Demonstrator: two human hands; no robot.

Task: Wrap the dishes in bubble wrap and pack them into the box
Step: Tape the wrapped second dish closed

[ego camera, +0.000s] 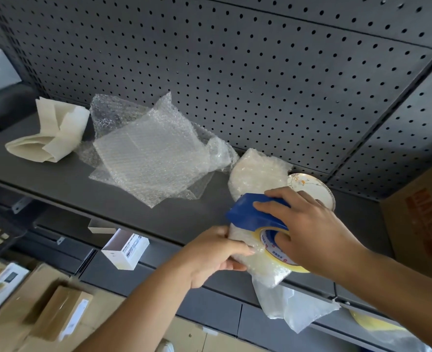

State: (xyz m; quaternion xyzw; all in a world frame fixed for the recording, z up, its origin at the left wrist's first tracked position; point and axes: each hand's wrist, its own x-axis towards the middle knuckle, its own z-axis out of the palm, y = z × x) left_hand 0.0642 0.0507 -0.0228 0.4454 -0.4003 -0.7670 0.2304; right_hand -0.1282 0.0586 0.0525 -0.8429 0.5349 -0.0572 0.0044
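In the head view we see the left hand [211, 255] curled round the edge of a wrapped dish [263, 265] at the front lip of the shelf [57, 179], thumb on top. The right hand [309, 229] grips a blue tape dispenser [250, 212] pressed onto that dish. Behind lie a second wrapped dish [255, 171], a bare bowl [311, 185] and loose bubble wrap [149, 158]; a box [418, 212] stands at the right

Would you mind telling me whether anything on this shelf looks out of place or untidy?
The wrapped dish being taped juts over the shelf edge, held by the left hand, and a loose tail of bubble wrap dangles below it. Behind the right hand, which grips the tape dispenser, a floral dish sits bare.
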